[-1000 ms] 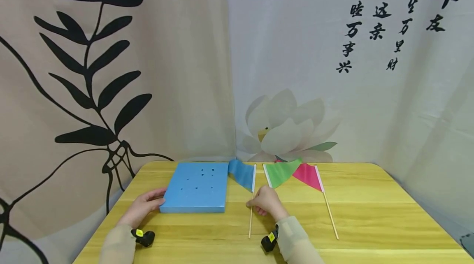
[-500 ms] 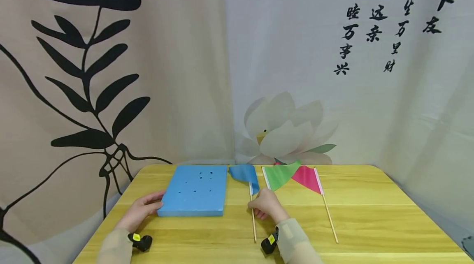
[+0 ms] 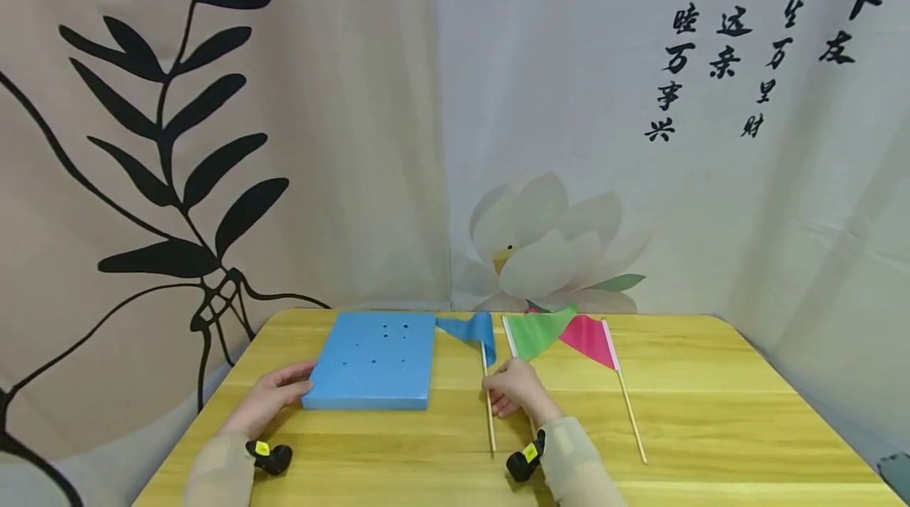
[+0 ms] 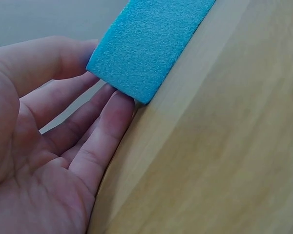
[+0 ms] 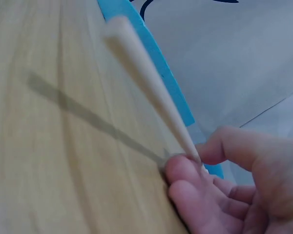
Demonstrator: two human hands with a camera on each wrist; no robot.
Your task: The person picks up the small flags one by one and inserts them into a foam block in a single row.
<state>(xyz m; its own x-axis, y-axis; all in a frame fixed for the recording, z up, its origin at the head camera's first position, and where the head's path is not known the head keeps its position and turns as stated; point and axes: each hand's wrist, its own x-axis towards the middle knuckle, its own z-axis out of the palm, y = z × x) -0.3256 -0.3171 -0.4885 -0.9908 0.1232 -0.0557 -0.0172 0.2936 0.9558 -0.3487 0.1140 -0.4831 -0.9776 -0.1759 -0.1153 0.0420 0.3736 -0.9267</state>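
Note:
A blue foam board with several small dark holes lies on the table at left of centre. My left hand rests at its near left corner; in the left wrist view its fingertips touch the board's edge. My right hand pinches the thin wooden stick of a blue triangular flag between thumb and fingers. In the right wrist view the stick's free lower end tilts up off the table and casts a shadow. The blue cloth is folded over near the top of its stick.
A green flag lies just beyond my right hand, its stick partly hidden by that hand. To its right is a pink flag with its stick pointing toward me. Behind the wooden table hangs a printed curtain.
The blue flag's stick has turned in my right fingers, its lower end swinging right, and its cloth has folded over. The right hand shifts slightly right. My left hand stays at the board.

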